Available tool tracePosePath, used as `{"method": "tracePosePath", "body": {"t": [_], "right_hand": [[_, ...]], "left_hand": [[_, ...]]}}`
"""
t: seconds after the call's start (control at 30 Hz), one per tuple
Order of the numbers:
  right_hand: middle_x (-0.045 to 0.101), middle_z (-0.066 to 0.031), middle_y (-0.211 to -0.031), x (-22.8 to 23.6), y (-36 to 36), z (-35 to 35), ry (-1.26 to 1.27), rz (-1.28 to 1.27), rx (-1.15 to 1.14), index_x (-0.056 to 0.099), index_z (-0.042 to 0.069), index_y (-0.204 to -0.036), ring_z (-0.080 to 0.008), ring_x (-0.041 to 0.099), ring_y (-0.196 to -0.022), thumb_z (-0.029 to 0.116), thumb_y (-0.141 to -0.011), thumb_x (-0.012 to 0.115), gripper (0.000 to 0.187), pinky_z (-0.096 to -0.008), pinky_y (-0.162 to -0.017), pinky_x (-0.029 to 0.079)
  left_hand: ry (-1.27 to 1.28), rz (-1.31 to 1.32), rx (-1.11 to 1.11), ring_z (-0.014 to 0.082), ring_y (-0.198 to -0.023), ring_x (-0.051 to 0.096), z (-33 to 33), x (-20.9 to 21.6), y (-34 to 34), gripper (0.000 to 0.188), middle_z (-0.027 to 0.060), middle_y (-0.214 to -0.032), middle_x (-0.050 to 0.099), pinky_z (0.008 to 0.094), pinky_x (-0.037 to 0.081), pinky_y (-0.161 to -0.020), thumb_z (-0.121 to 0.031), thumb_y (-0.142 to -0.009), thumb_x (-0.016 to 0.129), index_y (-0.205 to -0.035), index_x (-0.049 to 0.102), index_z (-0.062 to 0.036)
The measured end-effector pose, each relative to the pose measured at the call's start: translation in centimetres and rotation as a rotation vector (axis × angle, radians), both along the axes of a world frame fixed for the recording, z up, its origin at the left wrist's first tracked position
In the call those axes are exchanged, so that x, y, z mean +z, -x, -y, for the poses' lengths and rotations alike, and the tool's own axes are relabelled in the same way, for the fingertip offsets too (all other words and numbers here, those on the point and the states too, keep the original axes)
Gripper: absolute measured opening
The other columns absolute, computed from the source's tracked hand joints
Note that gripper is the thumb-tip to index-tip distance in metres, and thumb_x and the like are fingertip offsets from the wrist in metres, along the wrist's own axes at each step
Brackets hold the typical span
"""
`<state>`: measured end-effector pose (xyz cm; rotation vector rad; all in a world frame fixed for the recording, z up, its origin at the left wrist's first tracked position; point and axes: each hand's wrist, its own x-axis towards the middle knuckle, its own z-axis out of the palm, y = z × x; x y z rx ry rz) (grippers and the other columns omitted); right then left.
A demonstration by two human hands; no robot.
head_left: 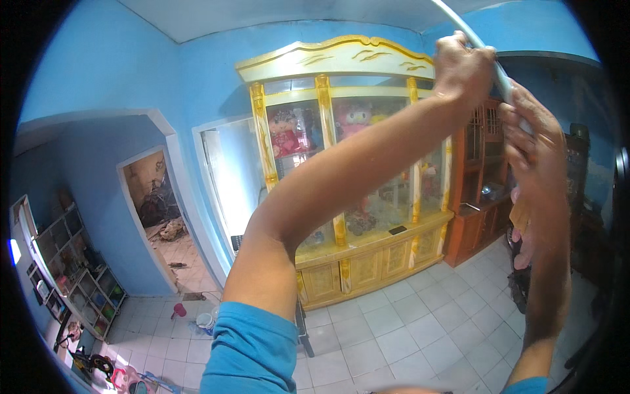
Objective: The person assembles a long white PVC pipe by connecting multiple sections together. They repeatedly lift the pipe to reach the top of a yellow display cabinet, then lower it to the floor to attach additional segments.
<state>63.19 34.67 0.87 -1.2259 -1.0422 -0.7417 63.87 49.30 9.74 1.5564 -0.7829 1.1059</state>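
Note:
Both my arms are raised toward the ceiling on the right side of the head view. A long, pale, slim pole (pixel 464 26) slants from the top edge down to my hands. My left hand (pixel 462 69) is closed around it, with the forearm crossing in front of the cabinet. Lower down, my right hand (pixel 535 134) holds the pole near its lower part, fingers curled against it. The palm and fingers hide where the pole ends, and its upper end lies outside the picture.
A yellow-and-white glass display cabinet (pixel 380 259) with dolls stands against the blue wall (pixel 216 65). Beside it is a brown wooden cabinet (pixel 462 226). At the left are a doorway (pixel 125 197), a shelf rack (pixel 85 272), a pink dipper (pixel 178 310) and a white bucket (pixel 205 320) on the tiled floor.

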Motion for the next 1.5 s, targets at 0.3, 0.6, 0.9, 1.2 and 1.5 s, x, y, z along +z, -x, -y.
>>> {"method": "tracePosePath", "body": {"t": [0.3, 0.6, 0.9, 1.2, 1.5], "right_hand": [[0.052, 0.001, -0.077, 5.4, -8.8, -16.4, -0.175, -0.31, 0.822, 0.066, -0.002, -0.119, -0.0045, 0.043, -0.057, 0.015, -0.096, 0.067, 0.028, -0.0228, -0.045, 0.036], [0.052, 0.0025, -0.076, 1.4, -13.6, -21.1, -0.123, -0.382, 0.704, 0.063, -0.002, -0.127, -0.0048, 0.043, -0.056, 0.013, -0.099, 0.064, 0.031, -0.0239, -0.046, 0.038], [0.062, -0.0095, -0.063, -43.9, -4.7, -7.9, 0.412, -0.744, -0.202, 0.07, 0.0, -0.098, -0.0163, 0.062, -0.055, 0.019, -0.095, 0.072, 0.019, -0.0337, -0.054, 0.048], [0.069, -0.0201, -0.078, -69.1, 23.5, 6.5, 0.794, -1.269, -1.112, 0.069, 0.008, -0.102, -0.0446, 0.067, -0.08, 0.032, -0.082, 0.076, 0.032, -0.0548, -0.08, 0.051], [0.07, -0.0174, -0.076, -70.3, 50.3, 21.3, 0.988, -1.594, -1.124, 0.072, 0.01, -0.082, -0.041, 0.068, -0.072, 0.03, -0.076, 0.074, 0.021, -0.0532, -0.07, 0.053]], "left_hand": [[0.29, -0.16, 0.012, 0.0192, -0.072, 0.063, -12.8, 4.8, -6.4, 0.007, 0.0097, -0.079, 0.063, 0.0348, 0.058, -0.064, -0.003, -0.087, 0.065, -0.083, 0.065, 0.003], [0.249, -0.326, 0.002, 0.0258, -0.094, 0.068, -19.9, 3.6, -13.2, 0.037, 0.0158, -0.101, 0.073, 0.0433, 0.054, -0.091, -0.021, -0.096, 0.062, -0.125, 0.058, 0.0016], [0.289, -0.518, -0.307, 0.0267, -0.096, 0.064, -18.6, -7.9, -18.3, 0.062, 0.0213, -0.127, 0.06, 0.0415, 0.054, -0.082, -0.047, -0.105, 0.052, -0.141, 0.041, 0.0032], [0.861, -0.821, -0.436, 0.0075, -0.056, 0.039, -7.9, -41.4, -10.1, 0.039, -0.0029, -0.072, 0.043, 0.0224, 0.033, -0.049, -0.053, -0.106, 0.051, -0.114, 0.052, -0.014], [0.834, -1.299, -0.623, 0.0055, -0.048, 0.03, 9.1, -58.6, 3.3, 0.036, -0.0072, -0.058, 0.033, 0.0224, 0.029, -0.046, -0.04, -0.106, 0.059, -0.081, 0.045, -0.019]]}}
